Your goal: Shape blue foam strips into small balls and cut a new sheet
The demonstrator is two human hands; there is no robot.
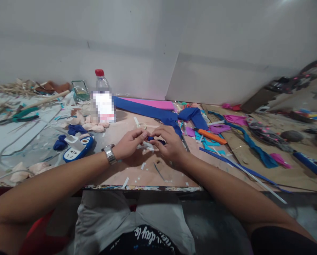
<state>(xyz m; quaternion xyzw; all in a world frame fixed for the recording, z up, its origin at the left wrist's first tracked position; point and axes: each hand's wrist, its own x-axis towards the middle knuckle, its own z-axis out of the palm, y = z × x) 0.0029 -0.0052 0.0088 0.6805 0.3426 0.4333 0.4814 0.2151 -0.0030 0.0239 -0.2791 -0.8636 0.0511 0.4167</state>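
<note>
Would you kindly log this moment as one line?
left hand: pinching small bunched dark-blue piece; right hand: pinching same piece; left wrist: silver metal watch; beyond: red-capped clear plastic bottle

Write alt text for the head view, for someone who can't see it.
A person's left hand and right hand hold a small blue piece between them over a cluttered workbench; a metal watch circles the left wrist. Behind stands a red-capped bottle; green-handled pliers lie left, an orange tool right.
</note>
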